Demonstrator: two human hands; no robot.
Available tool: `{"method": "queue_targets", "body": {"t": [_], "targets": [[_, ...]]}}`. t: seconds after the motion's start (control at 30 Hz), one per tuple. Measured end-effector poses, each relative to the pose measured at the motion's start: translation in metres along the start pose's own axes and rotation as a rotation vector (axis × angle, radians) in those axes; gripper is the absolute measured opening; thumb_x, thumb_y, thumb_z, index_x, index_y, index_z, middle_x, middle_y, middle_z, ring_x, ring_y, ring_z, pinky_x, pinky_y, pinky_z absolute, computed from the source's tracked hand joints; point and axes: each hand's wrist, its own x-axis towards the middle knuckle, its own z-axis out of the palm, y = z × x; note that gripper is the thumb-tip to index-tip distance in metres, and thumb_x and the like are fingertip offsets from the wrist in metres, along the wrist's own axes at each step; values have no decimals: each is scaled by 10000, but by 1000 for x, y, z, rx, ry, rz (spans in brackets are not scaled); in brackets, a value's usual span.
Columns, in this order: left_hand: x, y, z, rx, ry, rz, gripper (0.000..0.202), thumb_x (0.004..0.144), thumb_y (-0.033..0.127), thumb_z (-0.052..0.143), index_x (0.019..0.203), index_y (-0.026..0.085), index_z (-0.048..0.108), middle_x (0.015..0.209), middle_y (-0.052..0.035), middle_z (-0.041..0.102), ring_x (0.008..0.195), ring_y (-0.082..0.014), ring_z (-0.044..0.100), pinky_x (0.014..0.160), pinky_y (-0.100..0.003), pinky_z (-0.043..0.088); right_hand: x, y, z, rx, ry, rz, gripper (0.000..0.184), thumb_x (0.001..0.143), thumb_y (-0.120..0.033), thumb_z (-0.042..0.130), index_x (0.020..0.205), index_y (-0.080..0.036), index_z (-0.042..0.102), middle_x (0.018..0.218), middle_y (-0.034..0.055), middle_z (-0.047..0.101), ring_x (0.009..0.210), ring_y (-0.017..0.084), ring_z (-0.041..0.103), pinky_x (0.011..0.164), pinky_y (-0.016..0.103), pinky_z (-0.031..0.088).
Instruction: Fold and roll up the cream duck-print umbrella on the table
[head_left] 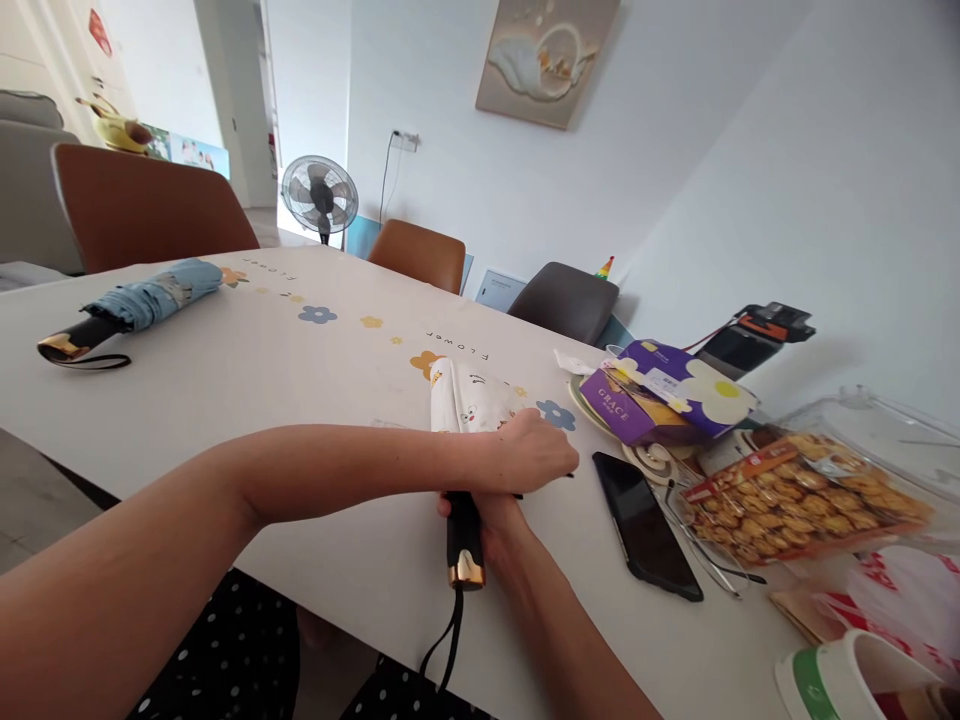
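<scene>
A folded white umbrella [480,396] with small cartoon prints lies before me, its canopy pointing away. Its black handle [465,540] has a gold-coloured end and a black wrist loop. My right hand [496,512] is closed round the top of the handle, partly hidden under my other wrist. Crossing over it from the left, my left hand [536,452] is closed at the lower right edge of the canopy. Small dark tips stick out beside its fingers; the exact grip is hidden. A second umbrella [169,293], blue and folded, rests on the left of the table.
On the right of the white table [315,400] lie a black phone [646,525], glasses [709,550], a purple box [660,390] and a clear container of cookies [810,495]. A paper cup [825,680] stands at lower right. Chairs and a fan [321,195] are beyond.
</scene>
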Motion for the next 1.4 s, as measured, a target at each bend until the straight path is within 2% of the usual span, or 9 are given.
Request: {"method": "queue_targets", "body": {"t": [0.17,0.27,0.47,0.57,0.77,0.87,0.97,1.2,1.4], "targets": [[-8,-10,-16,-110,474,-153,203,825,104,365,915,162,537,882,-71,582,761,-159,521,475,-245,262,-2,-4,3,2,-162,54,117,604,-194,538,709,-151,510,450,-37,457,397,77,412,332,178,349],[-19,-17,-28,-305,605,-332,213,882,225,310,926,186,515,915,-39,587,762,-138,522,504,-240,298,-2,-7,5,-46,-140,98,138,611,-219,548,725,-146,518,467,-26,469,387,76,410,324,172,326],[-26,-24,-28,-608,484,-467,211,864,244,334,988,222,503,841,11,613,660,-119,533,556,-240,347,-2,-8,5,-87,-131,139,157,645,-258,582,730,-154,500,473,-17,487,358,71,398,317,170,315],[-23,-32,-31,-614,551,-514,259,851,207,339,1060,224,492,804,7,614,699,-136,548,599,-250,362,-2,-8,5,-80,-125,146,149,640,-234,606,711,-146,510,489,-16,484,373,71,405,316,172,334],[-27,-56,-44,-632,653,-587,226,821,186,381,992,203,527,759,4,605,673,-121,524,603,-250,363,-2,-8,6,-33,-101,147,151,637,-218,638,713,-136,536,527,-18,477,426,81,437,309,173,358],[-41,-63,-45,-753,657,-563,182,806,199,415,938,200,540,730,8,580,625,-101,499,563,-231,373,-3,-9,6,-41,-91,152,156,637,-212,642,727,-139,537,520,-23,469,415,79,432,300,170,358],[-60,-69,-46,-1042,639,-576,161,769,191,466,911,187,542,695,7,538,574,-88,489,476,-204,366,-3,-9,7,-51,-80,165,163,643,-219,646,726,-143,528,505,-29,457,398,75,426,294,164,356],[-110,-93,-34,-1703,479,-837,176,661,188,607,828,135,596,766,-34,547,501,-59,469,400,-194,334,-1,-9,8,-33,-83,139,157,642,-203,650,730,-144,535,527,-28,471,413,77,440,279,163,365],[-143,-106,-17,-1852,546,-905,194,618,161,631,809,149,607,662,5,518,488,-56,452,407,-181,336,-3,-12,9,-49,-70,176,161,654,-223,658,719,-146,532,519,-30,461,391,68,429,284,157,364]]}}
